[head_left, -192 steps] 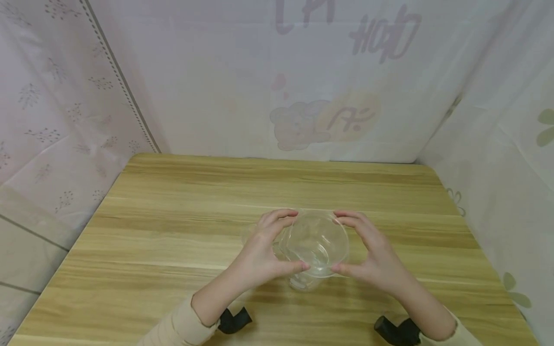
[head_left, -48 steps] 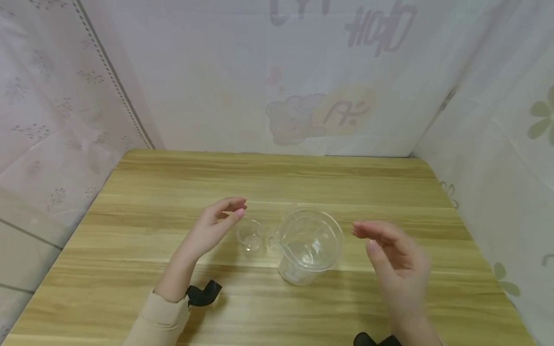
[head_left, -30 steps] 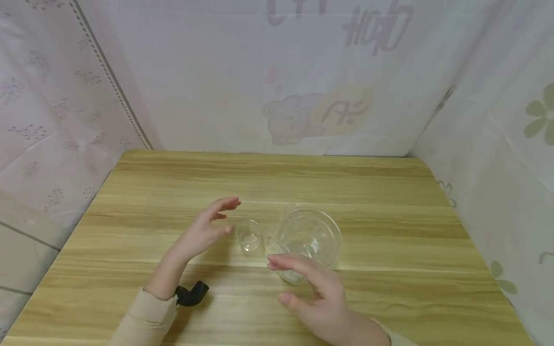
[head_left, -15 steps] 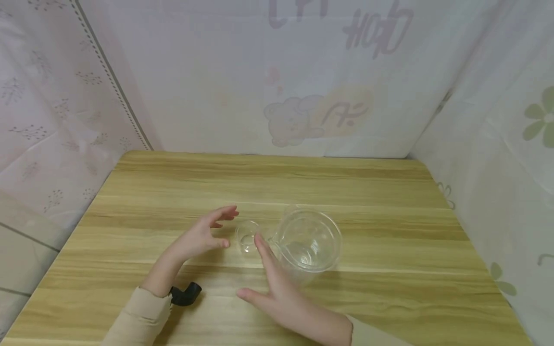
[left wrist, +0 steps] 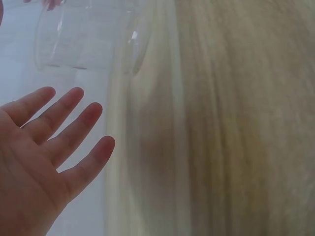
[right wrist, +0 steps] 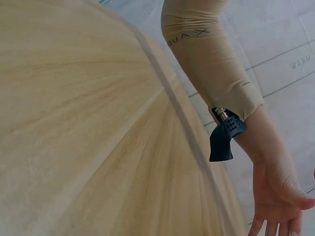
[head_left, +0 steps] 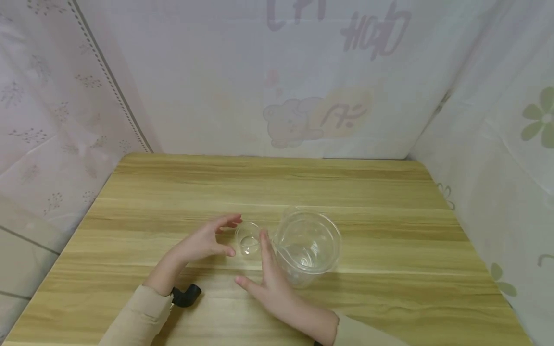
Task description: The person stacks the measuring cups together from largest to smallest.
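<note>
A small clear cup [head_left: 248, 239] stands on the table between my hands in the head view. My left hand [head_left: 202, 246] is at its left side, fingers apart from the thumb and lightly bent. To the cup's right, my right hand [head_left: 273, 288] extends straight fingers, thumb spread away, partly in front of the large clear beaker [head_left: 309, 242]. Whether either hand touches the cup cannot be told. In the left wrist view spread fingers lie below a clear vessel [left wrist: 88, 37]. The right wrist view catches the left hand [right wrist: 276, 191], its palm bare.
The beaker has a wide rim with a spout pointing left, close to the cup. A wood-grain table [head_left: 182, 182] carries everything, with patterned cloth [head_left: 207, 86] hanging behind and at both sides. A black mount [head_left: 187, 295] juts from the left wrist.
Both hands held the beaker earlier, then let go. The right hand has since crossed in front of the beaker toward the cup, and the left hand has come slightly closer to it.
</note>
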Action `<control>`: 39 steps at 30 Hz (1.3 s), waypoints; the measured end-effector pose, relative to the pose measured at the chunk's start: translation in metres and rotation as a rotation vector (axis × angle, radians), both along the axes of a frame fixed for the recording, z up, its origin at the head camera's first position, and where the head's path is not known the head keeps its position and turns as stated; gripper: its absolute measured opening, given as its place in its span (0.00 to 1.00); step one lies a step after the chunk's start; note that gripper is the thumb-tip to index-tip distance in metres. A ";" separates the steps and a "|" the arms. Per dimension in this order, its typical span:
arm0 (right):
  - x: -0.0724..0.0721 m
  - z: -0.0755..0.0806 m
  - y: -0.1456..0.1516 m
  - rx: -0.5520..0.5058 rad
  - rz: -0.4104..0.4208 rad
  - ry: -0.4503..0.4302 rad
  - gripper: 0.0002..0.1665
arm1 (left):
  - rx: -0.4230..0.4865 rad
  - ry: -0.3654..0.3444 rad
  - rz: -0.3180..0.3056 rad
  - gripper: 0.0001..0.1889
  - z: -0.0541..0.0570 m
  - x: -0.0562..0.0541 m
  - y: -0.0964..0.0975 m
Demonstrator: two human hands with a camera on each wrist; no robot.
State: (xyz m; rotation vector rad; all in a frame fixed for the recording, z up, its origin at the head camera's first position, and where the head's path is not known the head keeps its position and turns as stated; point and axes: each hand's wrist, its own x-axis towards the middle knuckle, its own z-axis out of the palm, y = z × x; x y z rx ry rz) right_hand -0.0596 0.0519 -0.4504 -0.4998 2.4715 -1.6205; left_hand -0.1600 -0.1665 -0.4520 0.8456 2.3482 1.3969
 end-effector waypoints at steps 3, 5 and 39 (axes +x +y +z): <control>-0.002 -0.005 -0.002 -0.018 -0.021 0.001 0.62 | -0.023 -0.021 0.003 0.47 -0.002 0.000 0.003; -0.003 -0.007 -0.004 -0.028 -0.037 -0.003 0.62 | -0.034 -0.030 0.005 0.46 -0.003 0.000 0.004; -0.013 -0.027 -0.013 -0.034 -0.102 -0.004 0.50 | -0.048 0.039 -0.003 0.34 -0.014 0.000 0.011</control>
